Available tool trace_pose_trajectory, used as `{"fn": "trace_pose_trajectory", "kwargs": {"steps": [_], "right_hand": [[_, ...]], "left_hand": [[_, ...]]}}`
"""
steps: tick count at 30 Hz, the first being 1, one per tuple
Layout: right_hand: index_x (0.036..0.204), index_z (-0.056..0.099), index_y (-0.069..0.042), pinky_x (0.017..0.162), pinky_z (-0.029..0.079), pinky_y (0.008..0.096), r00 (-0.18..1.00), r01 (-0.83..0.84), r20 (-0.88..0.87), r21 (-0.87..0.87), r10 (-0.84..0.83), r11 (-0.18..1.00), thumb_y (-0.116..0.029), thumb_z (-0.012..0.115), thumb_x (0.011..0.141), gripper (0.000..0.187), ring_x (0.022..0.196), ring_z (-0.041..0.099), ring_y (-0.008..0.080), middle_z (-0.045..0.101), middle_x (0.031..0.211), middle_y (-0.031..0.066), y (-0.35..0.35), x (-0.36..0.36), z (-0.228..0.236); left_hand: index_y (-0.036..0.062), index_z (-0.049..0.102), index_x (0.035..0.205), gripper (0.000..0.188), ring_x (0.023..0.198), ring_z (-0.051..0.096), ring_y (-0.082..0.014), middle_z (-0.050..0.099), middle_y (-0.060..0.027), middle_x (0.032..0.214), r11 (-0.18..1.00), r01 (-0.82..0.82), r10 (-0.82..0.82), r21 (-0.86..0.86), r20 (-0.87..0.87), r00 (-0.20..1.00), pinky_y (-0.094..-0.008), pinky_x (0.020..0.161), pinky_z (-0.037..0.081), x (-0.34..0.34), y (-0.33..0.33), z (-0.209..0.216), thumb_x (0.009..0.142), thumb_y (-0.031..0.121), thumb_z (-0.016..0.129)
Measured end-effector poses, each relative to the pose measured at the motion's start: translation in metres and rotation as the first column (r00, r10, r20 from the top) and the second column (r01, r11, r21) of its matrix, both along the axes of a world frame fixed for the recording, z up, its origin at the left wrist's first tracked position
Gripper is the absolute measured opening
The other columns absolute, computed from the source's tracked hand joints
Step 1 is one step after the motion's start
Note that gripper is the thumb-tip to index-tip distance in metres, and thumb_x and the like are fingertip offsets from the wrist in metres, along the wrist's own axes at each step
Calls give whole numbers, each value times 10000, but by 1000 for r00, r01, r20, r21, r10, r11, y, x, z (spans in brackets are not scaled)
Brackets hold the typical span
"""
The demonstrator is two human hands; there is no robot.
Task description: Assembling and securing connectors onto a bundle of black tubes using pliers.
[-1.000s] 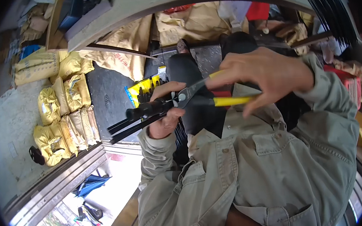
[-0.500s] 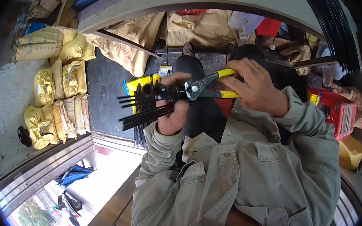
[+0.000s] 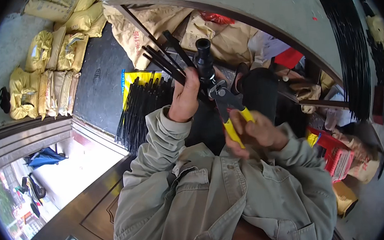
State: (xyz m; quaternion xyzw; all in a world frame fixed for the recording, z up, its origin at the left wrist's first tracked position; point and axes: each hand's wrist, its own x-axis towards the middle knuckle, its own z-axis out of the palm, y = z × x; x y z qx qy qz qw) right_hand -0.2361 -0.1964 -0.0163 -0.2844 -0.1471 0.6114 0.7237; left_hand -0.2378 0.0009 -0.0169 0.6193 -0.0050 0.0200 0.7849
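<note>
My left hand (image 3: 185,98) is closed round several thin black rods (image 3: 163,64) that point up and away from me. Beside them stands a black stepped cylindrical part (image 3: 205,64), its lower end close to the fingers. The cutting pliers (image 3: 230,107), grey-jawed with yellow handles, have their jaws against the lower end of this part; whether they bite on anything is hidden. Around the yellow handles, my right hand (image 3: 262,132) is closed, slightly blurred. A loose pile of black rods (image 3: 141,106) lies left of my left forearm, on a yellow bag (image 3: 134,79).
Stacked yellow sacks (image 3: 25,91) line the left wall. A grey tabletop (image 3: 255,9) crosses ahead, with a bundle of long black rods (image 3: 346,56) at its right. A red crate (image 3: 337,157) stands to my right. Brown paper sacks (image 3: 136,33) lie beneath the table.
The view has shifted. The black rods and cylindrical part turned from pointing left to pointing away. The pliers swung so their handles point toward me, and my right hand came lower.
</note>
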Motion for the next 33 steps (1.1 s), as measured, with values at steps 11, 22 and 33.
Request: {"fn": "trace_pose_trajectory", "kwargs": {"steps": [11,22,33], "right_hand": [[930,370,-26,500,447,250,635,318,772,-246,-13,915,-107,516,862,181,549,578,149,571,721,111,-8,50,38],[954,387,-12,481,435,267,397,245,871,-404,289,881,-118,543,851,214,532,600,174,589,708,103,-13,67,73],[948,389,-12,467,419,289,268,463,959,-213,93,860,-112,540,863,201,535,600,198,568,650,114,0,54,23]], "left_hand": [[-14,513,945,737,638,503,-177,558,-126,813,998,-44,47,-34,91,995,-284,585,403,-7,2,4,832,660,238],[1,482,969,726,618,492,-171,560,-128,781,997,-61,64,-57,68,996,-287,575,396,-7,-1,10,821,672,250],[19,479,982,711,607,483,-168,546,-110,748,992,-118,118,-43,15,993,-284,566,387,3,0,3,819,674,257]]}}
